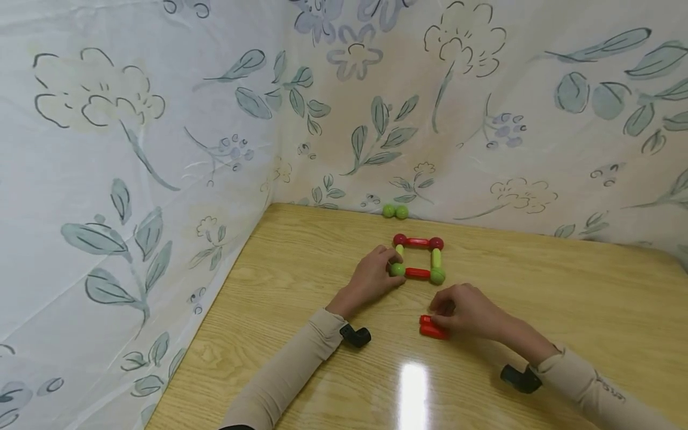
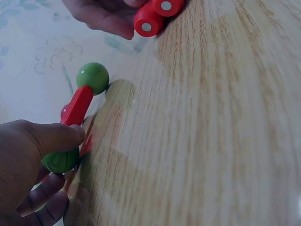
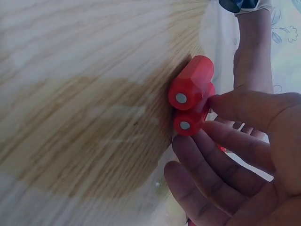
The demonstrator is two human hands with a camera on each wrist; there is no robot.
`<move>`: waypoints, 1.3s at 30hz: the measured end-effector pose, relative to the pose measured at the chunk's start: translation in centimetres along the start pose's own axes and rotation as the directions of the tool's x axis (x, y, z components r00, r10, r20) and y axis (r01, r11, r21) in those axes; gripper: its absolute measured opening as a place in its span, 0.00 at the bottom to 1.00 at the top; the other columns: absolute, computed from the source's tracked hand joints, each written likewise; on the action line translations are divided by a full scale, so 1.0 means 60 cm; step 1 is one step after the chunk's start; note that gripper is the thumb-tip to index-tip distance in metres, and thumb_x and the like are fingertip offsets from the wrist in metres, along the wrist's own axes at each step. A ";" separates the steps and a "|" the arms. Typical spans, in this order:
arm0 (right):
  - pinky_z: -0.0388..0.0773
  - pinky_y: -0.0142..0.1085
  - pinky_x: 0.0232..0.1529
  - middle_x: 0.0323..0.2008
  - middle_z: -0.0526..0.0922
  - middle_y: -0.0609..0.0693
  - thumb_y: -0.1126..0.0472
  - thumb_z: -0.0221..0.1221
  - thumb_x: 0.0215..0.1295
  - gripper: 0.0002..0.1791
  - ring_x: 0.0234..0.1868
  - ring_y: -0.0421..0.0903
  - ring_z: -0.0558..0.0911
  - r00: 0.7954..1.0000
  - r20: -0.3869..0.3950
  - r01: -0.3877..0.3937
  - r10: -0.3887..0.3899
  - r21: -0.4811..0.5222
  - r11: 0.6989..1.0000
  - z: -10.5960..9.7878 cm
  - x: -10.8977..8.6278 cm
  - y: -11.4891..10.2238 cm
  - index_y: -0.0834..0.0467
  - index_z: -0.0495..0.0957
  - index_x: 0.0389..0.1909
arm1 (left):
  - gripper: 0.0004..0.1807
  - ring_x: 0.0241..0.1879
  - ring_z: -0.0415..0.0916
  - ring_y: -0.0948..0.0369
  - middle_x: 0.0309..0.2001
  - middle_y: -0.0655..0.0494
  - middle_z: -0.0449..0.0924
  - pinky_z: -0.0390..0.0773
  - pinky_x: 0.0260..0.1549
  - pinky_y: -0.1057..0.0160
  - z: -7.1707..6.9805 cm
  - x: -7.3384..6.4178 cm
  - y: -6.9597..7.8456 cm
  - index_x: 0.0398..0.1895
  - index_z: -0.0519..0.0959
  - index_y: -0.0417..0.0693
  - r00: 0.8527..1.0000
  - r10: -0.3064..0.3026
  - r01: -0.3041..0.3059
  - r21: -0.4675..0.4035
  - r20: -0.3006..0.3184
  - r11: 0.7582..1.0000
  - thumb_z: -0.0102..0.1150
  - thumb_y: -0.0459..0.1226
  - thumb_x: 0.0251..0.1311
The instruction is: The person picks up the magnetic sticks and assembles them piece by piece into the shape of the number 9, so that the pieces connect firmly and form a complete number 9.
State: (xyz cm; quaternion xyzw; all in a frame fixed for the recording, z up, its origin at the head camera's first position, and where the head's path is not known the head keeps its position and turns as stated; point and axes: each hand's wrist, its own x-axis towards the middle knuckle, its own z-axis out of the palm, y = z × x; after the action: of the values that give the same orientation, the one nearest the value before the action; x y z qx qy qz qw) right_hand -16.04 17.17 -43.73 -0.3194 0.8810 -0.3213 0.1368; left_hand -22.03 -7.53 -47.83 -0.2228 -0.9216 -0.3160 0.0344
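**Left hand [image 1: 371, 276] on a square of rods and balls [image 1: 417, 273], right hand [image 1: 470, 312] on a red rod [image 3: 196, 80]**

The square lies on the wood-grain table [image 1: 301, 257], just right of and below the middle of the head view. Dark red balls [image 1: 436, 243] form its two upper corners; its lower corners are green. Red rods make its upper and lower sides, yellow-green rods [image 1: 436, 259] the other two.

The left hand holds the lower-left green ball [image 1: 398, 270], thumb on one side, fingers curled on the other. Below and right of the square, the right hand has a narrow grip, thumb and forefinger pinching one of two red rods that lie side by side, touching. The right wrist view shows a silvery disc in the end of each.

Two loose green balls [image 1: 402, 212] sit together above the square, near the floral cloth [image 1: 344, 125]. Both sleeves [image 1: 301, 364] are beige, with a black device [image 1: 356, 335] at each wrist.
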 end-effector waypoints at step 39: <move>0.83 0.41 0.28 0.26 0.84 0.55 0.63 0.66 0.63 0.11 0.26 0.50 0.85 0.887 -0.106 -0.368 0.449 0.424 0.827 0.002 0.006 0.030 0.69 0.79 0.37 | 0.17 0.35 0.72 0.70 0.39 0.63 0.70 0.73 0.33 0.72 0.001 0.002 -0.002 0.44 0.79 0.55 1.000 0.000 0.000 0.002 0.001 1.000 0.75 0.46 0.55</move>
State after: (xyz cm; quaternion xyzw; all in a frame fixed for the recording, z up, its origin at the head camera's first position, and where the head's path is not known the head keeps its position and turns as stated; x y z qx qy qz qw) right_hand -17.09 17.95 -44.98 -0.0546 0.8554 -0.4848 0.1741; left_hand -22.16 -7.53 -47.93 -0.2229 -0.9220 -0.3149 0.0344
